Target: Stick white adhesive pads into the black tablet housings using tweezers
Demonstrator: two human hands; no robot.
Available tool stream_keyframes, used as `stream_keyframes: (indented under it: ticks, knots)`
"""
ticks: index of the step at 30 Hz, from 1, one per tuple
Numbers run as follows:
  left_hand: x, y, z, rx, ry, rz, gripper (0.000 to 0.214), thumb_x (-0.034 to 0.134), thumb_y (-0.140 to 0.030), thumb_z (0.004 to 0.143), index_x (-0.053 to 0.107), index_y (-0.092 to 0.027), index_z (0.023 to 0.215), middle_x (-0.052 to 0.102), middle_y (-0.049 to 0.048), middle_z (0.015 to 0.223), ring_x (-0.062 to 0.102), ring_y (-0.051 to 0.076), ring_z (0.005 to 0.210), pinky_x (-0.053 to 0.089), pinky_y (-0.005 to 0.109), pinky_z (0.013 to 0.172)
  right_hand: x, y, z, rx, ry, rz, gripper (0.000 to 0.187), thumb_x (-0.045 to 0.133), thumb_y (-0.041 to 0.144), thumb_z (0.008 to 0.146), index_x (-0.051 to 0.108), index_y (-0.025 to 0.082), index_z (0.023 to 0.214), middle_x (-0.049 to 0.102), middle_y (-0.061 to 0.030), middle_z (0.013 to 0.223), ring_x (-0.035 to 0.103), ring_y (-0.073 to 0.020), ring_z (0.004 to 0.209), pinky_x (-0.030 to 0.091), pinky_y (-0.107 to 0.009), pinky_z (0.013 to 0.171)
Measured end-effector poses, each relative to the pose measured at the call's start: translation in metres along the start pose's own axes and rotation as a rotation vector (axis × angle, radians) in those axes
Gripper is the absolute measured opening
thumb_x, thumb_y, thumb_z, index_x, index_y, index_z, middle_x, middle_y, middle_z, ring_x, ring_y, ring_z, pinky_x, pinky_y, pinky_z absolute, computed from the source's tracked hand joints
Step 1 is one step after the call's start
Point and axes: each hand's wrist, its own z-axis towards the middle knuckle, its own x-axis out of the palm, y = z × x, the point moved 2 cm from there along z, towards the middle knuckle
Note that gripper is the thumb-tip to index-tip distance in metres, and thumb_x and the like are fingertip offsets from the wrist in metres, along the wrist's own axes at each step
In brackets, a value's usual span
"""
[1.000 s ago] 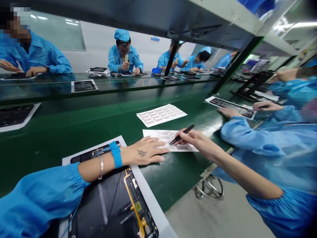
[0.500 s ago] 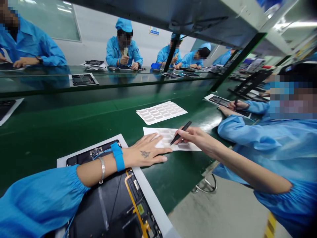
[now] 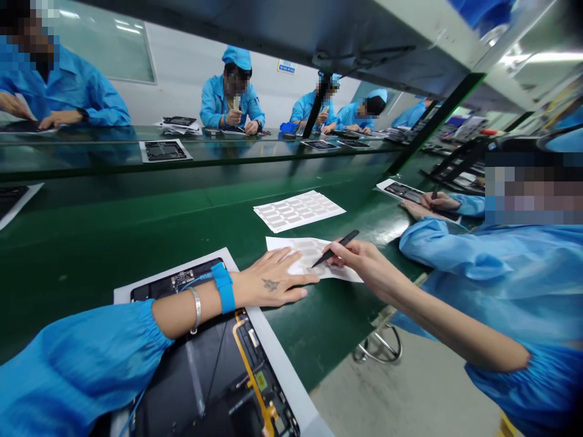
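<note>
My left hand (image 3: 273,279) lies flat with fingers stretched out, pressing on the near white sticker sheet (image 3: 314,258) on the green belt (image 3: 136,230). My right hand (image 3: 359,261) pinches black tweezers (image 3: 334,249) whose tips touch the same sheet, just beside my left fingertips. Under my left forearm lies an opened tablet (image 3: 214,370) on a white tray, its black inner parts and orange flex cable showing. A blue strap and a metal bangle are on my left wrist.
A second sticker sheet (image 3: 298,210) lies farther back on the belt. To my right a co-worker in blue (image 3: 501,267) handles another tablet (image 3: 403,192). Several more workers sit across, beyond a glossy shelf holding tablets (image 3: 164,150). A stool base (image 3: 378,346) stands on the grey floor.
Both hands stay on the near sticker sheet; the tweezers' tips have shifted slightly on it. The view has moved a little, and the co-worker at right has leaned in.
</note>
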Motion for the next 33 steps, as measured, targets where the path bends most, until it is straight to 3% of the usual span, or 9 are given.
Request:
stream_keyframes:
  ticks: [5, 8, 12, 15, 18, 22, 25, 28, 33]
  knots:
    - [-0.003, -0.005, -0.004, -0.021, 0.021, 0.067, 0.050, 0.042, -0.048, 0.101, 0.036, -0.036, 0.150, 0.024, 0.0085, 0.160, 0.017, 0.037, 0.148, 0.021, 0.054, 0.118, 0.015, 0.048, -0.010, -0.221, -0.138, 0.263, 0.047, 0.083, 0.063, 0.054, 0.069, 0.020, 0.065, 0.061, -0.0029, 0.072, 0.052, -0.0163, 0.070, 0.047, -0.031, 0.069]
    - [-0.027, 0.000, -0.040, -0.039, -0.097, 0.131, 0.059, 0.042, -0.052, 0.100, 0.027, -0.033, 0.154, 0.018, 0.0089, 0.162, 0.010, 0.035, 0.150, 0.018, 0.054, 0.120, 0.022, 0.062, -0.011, -0.239, -0.147, 0.293, 0.046, 0.086, 0.061, 0.051, 0.072, 0.021, 0.066, 0.063, -0.0035, 0.080, 0.054, -0.0162, 0.074, 0.047, -0.031, 0.074]
    - [-0.055, 0.010, -0.122, -0.240, -0.243, 0.194, 0.049, 0.035, -0.041, 0.105, 0.037, -0.024, 0.150, 0.029, 0.0102, 0.158, 0.014, 0.029, 0.150, 0.016, 0.051, 0.121, 0.016, 0.040, 0.001, -0.098, -0.103, 0.080, 0.054, 0.083, 0.070, 0.045, 0.073, 0.021, 0.065, 0.067, -0.0062, 0.082, 0.058, -0.0216, 0.080, 0.048, -0.040, 0.084]
    - [-0.053, 0.012, -0.153, -0.282, -0.217, 0.162, 0.045, 0.036, -0.040, 0.104, 0.045, -0.025, 0.145, 0.033, 0.0106, 0.156, 0.016, 0.031, 0.149, 0.019, 0.054, 0.119, 0.008, 0.019, 0.009, 0.027, 0.005, -0.052, 0.059, 0.083, 0.073, 0.040, 0.074, 0.019, 0.062, 0.067, -0.0079, 0.077, 0.059, -0.0236, 0.080, 0.050, -0.044, 0.088]
    - [-0.039, 0.004, -0.129, -0.126, -0.140, 0.106, 0.045, 0.040, -0.044, 0.103, 0.046, -0.028, 0.144, 0.032, 0.0093, 0.157, 0.016, 0.031, 0.149, 0.018, 0.053, 0.120, 0.004, 0.010, 0.012, 0.066, 0.052, -0.060, 0.057, 0.083, 0.071, 0.043, 0.074, 0.019, 0.063, 0.069, -0.0081, 0.079, 0.061, -0.0233, 0.082, 0.054, -0.042, 0.087]
    - [-0.020, -0.006, -0.054, 0.000, -0.027, -0.008, 0.052, 0.041, -0.053, 0.100, 0.042, -0.032, 0.147, 0.026, 0.0070, 0.160, 0.015, 0.036, 0.149, 0.021, 0.055, 0.118, 0.004, 0.007, 0.015, 0.082, 0.110, -0.104, 0.052, 0.083, 0.069, 0.049, 0.072, 0.020, 0.063, 0.069, -0.0056, 0.074, 0.064, -0.0219, 0.077, 0.057, -0.043, 0.084]
    - [-0.009, -0.003, -0.014, 0.017, -0.019, -0.030, 0.050, 0.045, -0.052, 0.098, 0.048, -0.032, 0.144, 0.038, 0.0072, 0.153, 0.029, 0.036, 0.144, 0.027, 0.052, 0.116, 0.004, 0.005, 0.016, 0.075, 0.148, -0.121, 0.049, 0.081, 0.067, 0.056, 0.072, 0.020, 0.065, 0.069, -0.0050, 0.072, 0.065, -0.0198, 0.072, 0.057, -0.039, 0.080]
    - [-0.002, 0.000, -0.002, 0.035, -0.065, -0.002, 0.047, 0.045, -0.050, 0.098, 0.052, -0.032, 0.141, 0.044, 0.0080, 0.147, 0.039, 0.032, 0.136, 0.033, 0.046, 0.113, 0.002, 0.002, 0.015, 0.080, 0.143, -0.127, 0.050, 0.080, 0.067, 0.056, 0.071, 0.019, 0.063, 0.069, -0.0052, 0.069, 0.064, -0.0195, 0.070, 0.057, -0.038, 0.078]
    - [0.000, -0.001, -0.008, 0.015, -0.051, 0.022, 0.047, 0.040, -0.051, 0.100, 0.051, -0.033, 0.141, 0.040, 0.0104, 0.148, 0.033, 0.034, 0.139, 0.033, 0.049, 0.111, 0.003, -0.003, 0.012, 0.098, 0.084, -0.087, 0.055, 0.081, 0.070, 0.050, 0.069, 0.018, 0.060, 0.070, -0.0058, 0.066, 0.064, -0.0188, 0.068, 0.054, -0.035, 0.075]
